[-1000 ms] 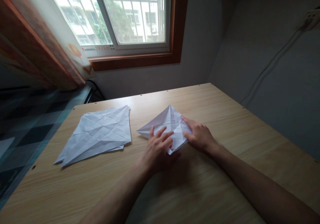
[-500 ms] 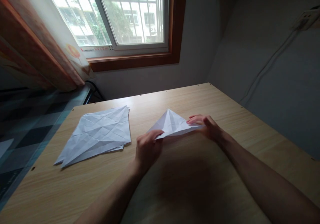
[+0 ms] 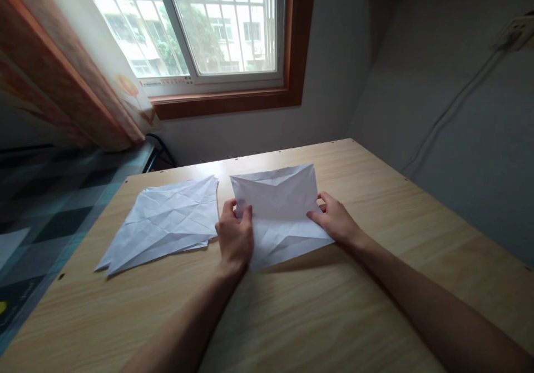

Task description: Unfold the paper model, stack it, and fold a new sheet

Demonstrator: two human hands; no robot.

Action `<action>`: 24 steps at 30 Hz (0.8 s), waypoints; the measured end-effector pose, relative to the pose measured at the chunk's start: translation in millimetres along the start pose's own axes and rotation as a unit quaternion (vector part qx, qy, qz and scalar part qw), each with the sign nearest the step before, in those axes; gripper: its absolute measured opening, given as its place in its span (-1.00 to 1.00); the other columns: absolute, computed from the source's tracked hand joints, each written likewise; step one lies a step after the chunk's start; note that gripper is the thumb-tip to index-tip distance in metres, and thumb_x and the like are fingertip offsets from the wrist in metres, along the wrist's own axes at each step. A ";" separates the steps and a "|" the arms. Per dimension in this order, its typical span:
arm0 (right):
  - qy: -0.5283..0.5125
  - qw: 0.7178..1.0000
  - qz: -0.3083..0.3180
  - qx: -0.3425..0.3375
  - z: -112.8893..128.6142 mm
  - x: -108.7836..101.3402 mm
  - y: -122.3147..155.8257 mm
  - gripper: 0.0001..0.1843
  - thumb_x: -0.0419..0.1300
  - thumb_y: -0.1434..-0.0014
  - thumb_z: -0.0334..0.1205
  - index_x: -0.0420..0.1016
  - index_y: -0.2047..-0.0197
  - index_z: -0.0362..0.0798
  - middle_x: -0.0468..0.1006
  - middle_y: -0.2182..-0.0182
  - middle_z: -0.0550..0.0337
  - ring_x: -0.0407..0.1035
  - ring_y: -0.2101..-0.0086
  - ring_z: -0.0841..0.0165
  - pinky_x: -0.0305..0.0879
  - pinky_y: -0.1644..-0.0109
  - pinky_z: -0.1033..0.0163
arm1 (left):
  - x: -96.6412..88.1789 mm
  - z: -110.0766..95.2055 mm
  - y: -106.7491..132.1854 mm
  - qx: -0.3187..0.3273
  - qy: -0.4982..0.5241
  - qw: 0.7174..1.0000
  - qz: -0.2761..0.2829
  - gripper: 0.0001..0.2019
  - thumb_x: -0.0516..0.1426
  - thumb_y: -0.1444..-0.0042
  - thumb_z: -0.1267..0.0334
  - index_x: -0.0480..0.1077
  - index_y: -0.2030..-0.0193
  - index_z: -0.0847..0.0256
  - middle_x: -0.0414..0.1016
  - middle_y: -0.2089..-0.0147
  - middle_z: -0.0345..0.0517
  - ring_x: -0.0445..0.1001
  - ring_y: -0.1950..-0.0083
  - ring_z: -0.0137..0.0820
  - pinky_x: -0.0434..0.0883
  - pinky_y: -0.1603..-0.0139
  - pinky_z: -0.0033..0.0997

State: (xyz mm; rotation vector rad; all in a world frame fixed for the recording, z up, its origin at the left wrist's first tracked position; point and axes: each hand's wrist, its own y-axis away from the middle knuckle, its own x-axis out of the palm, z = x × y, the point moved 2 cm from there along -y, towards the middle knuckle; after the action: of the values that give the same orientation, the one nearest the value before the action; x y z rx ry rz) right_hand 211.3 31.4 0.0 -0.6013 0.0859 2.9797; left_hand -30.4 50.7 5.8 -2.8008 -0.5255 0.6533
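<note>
A creased white sheet of paper (image 3: 280,212) lies opened out near the middle of the wooden counter (image 3: 375,195), its far edge lifted a little and its near edge resting on the wood. The left hand (image 3: 235,235) grasps the sheet's left edge: the thumb lies on top of the paper and the fingers curl at the rim, though from here I cannot see how far they reach underneath. The right hand (image 3: 336,222) holds the right edge in much the same grip, thumb pressed on the upper face, the other fingers partly tucked out of sight behind the paper. Both forearms run down to the lower edge of the view and are cut off there.

Just to the left, close to the sheet but seemingly not touching it, sits a stack of crumpled white papers (image 3: 167,223), fanned slightly so that a few corners stick out at its near left end; how many sheets are in it is hard to tell. Behind the counter is a window (image 3: 200,23) with a brown wooden frame, and an orange curtain (image 3: 54,78) hangs at the left, its top cut off. A white cable (image 3: 450,112) runs down the grey wall on the right from a socket that is only partly in view. A checked floor shows dimly at the far left.
</note>
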 end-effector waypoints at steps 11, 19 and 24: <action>0.236 0.956 -0.171 -0.035 -9.5 -6.0 -5.5 -0.80 0.12 -0.20 -0.10 0.47 0.16 0.03 0.64 0.36 0.08 0.48 0.38 0.19 0.20 0.33 0.23 | 5.0 -5.5 10.1 0.068 0.013 0.978 0.195 -0.56 0.19 -0.01 0.26 0.46 -0.08 0.20 0.61 0.23 -0.06 0.56 0.33 -0.33 0.50 0.24 -0.32; 0.224 0.947 -0.230 -0.024 -19.1 -17.9 -15.4 -0.69 0.09 -0.17 0.00 0.45 0.46 0.01 0.59 0.48 0.09 0.40 0.46 0.25 0.09 0.40 0.25 | 0.0 -4.5 -4.1 -0.105 0.220 0.943 0.228 -0.48 0.32 0.16 0.24 0.52 -0.02 0.31 0.61 0.08 0.10 0.58 0.25 -0.30 0.52 0.30 -0.38; 0.201 0.951 -0.234 -0.038 -18.6 -18.0 -13.1 -0.66 0.05 -0.17 0.02 0.44 0.47 -0.01 0.55 0.53 0.12 0.36 0.49 0.27 0.10 0.39 0.26 | -53.9 -10.0 -36.0 -0.186 0.250 0.929 0.198 -0.21 0.40 0.32 0.31 0.41 -0.18 0.27 0.59 0.36 -0.07 0.39 0.59 -0.53 0.31 0.63 -0.59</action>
State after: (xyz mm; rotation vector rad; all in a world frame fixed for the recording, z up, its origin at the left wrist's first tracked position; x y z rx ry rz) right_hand 236.4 41.5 -10.6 -1.0615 -0.1252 2.3785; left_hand -81.5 61.2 45.6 -3.2892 0.0285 -0.1421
